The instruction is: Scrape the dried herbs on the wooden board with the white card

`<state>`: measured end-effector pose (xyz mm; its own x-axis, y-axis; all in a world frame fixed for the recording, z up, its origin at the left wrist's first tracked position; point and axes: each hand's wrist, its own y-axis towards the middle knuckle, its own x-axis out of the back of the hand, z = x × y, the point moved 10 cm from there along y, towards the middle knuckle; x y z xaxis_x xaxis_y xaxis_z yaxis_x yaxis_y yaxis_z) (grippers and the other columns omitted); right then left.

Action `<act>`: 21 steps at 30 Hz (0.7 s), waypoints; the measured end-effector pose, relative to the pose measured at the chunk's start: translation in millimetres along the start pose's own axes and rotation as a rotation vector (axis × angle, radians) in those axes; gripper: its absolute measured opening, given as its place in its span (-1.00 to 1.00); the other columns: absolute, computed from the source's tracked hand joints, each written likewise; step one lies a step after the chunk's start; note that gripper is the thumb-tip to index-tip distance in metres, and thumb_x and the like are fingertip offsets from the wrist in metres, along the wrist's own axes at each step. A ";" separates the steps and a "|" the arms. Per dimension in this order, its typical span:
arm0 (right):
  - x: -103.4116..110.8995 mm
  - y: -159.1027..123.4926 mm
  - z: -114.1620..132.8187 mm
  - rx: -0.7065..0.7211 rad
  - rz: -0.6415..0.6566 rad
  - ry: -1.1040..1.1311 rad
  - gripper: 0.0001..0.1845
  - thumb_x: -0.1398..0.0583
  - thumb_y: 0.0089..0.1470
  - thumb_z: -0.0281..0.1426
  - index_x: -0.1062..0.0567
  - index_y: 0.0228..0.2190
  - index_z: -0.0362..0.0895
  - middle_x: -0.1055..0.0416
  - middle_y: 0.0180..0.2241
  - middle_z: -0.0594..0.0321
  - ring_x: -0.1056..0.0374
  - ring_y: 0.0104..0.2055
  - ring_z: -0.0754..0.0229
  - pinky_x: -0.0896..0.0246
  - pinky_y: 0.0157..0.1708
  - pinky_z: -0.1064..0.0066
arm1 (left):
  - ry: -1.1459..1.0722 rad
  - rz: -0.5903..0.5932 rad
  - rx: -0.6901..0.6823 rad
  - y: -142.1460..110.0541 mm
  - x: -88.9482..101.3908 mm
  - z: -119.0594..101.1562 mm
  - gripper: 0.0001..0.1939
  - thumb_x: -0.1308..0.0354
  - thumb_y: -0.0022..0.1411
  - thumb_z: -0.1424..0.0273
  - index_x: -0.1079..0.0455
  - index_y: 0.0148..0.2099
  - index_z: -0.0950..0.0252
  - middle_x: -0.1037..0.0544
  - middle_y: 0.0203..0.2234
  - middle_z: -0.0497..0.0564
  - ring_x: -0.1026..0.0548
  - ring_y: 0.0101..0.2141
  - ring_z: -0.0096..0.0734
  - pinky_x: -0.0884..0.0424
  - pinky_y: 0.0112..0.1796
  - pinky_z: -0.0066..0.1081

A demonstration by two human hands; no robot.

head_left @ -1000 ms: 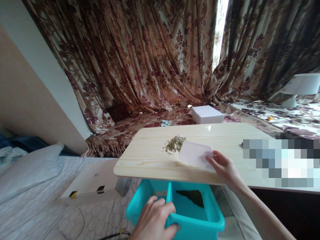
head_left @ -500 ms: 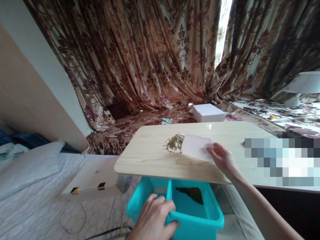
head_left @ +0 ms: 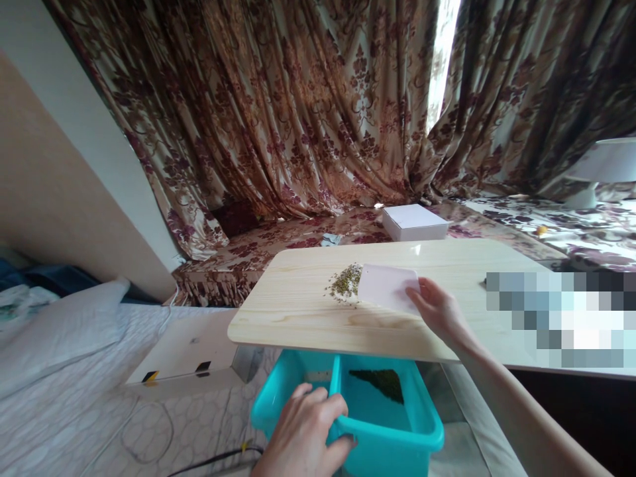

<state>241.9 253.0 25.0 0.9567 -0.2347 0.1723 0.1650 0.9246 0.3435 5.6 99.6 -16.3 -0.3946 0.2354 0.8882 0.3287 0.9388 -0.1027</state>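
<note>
My right hand (head_left: 440, 308) pinches the right edge of a pale plastic scraper (head_left: 387, 286) over the light wood-grain tabletop (head_left: 293, 321). The scraper's left edge meets a small heap of mixed green and whitish grains (head_left: 346, 281), partly covering its right side. Lower down, my left hand (head_left: 311, 427) is closed over the front rim of a turquoise two-part bin (head_left: 397, 434), where the divider meets it. Dark green grains (head_left: 382, 385) lie in the bin's right compartment. A few pale bits show in the left one, partly hidden by my fingers.
The bin sits below the table's near edge. To its left, a white box (head_left: 193, 351) lies on the bed (head_left: 64, 397), with a black cable (head_left: 218, 456) in front. Another white box (head_left: 415, 222) stands behind the table. A blurred patch (head_left: 571, 311) covers the table's right side.
The scraper has gone from the heap's near right side to farther back, then slightly left against the grains. My left hand stays on the bin's rim.
</note>
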 end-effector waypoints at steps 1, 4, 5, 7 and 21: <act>-1.4 -0.2 0.1 0.003 0.005 -0.005 -0.86 -0.17 -0.10 -0.30 -0.39 -0.43 -0.09 -0.54 -0.44 0.18 -0.45 -0.39 0.15 -0.32 -0.42 0.39 | -0.003 0.002 0.002 -0.2 0.2 -0.2 -0.92 -0.16 0.13 0.41 -0.36 -0.27 0.16 -0.41 -0.35 -0.11 -0.31 -0.16 -0.29 -0.16 -0.11 -0.40; -2.6 -2.4 0.0 0.003 0.019 -0.018 -0.86 -0.17 -0.09 -0.30 -0.40 -0.43 -0.09 -0.54 -0.43 0.18 -0.45 -0.39 0.14 -0.31 -0.42 0.38 | -0.013 0.011 0.000 -1.3 0.2 -1.4 -0.92 -0.14 0.14 0.42 -0.37 -0.27 0.15 -0.41 -0.34 -0.11 -0.32 -0.16 -0.30 -0.14 -0.08 -0.38; -2.3 -3.3 0.3 0.004 0.023 -0.024 -0.86 -0.17 -0.09 -0.30 -0.40 -0.43 -0.09 -0.54 -0.43 0.18 -0.45 -0.39 0.14 -0.31 -0.42 0.38 | -0.015 0.011 0.002 -1.7 0.4 -1.4 -0.92 -0.14 0.14 0.42 -0.37 -0.26 0.15 -0.41 -0.34 -0.11 -0.32 -0.15 -0.30 -0.13 -0.07 -0.37; -0.5 -4.9 1.8 0.013 0.023 -0.033 -0.86 -0.17 -0.09 -0.29 -0.40 -0.43 -0.09 -0.53 -0.42 0.18 -0.45 -0.39 0.15 -0.31 -0.42 0.39 | -0.015 0.009 0.005 -1.9 0.7 -1.0 -0.92 -0.14 0.14 0.43 -0.37 -0.27 0.15 -0.42 -0.34 -0.11 -0.32 -0.15 -0.30 -0.13 -0.07 -0.37; -3.3 -8.3 2.3 0.009 0.054 -0.001 -0.83 -0.18 -0.07 -0.27 -0.42 -0.41 -0.09 -0.52 -0.43 0.20 -0.42 -0.37 0.16 -0.31 -0.41 0.40 | 0.001 -0.004 0.003 -0.9 -0.8 2.2 -0.90 -0.14 0.13 0.41 -0.38 -0.25 0.15 -0.41 -0.34 -0.10 -0.30 -0.15 -0.28 -0.17 -0.10 -0.39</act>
<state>236.8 245.4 23.8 0.9639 -0.1850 0.1913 0.1112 0.9331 0.3421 3.7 99.0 -17.8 -0.3954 0.2313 0.8889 0.3244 0.9406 -0.1005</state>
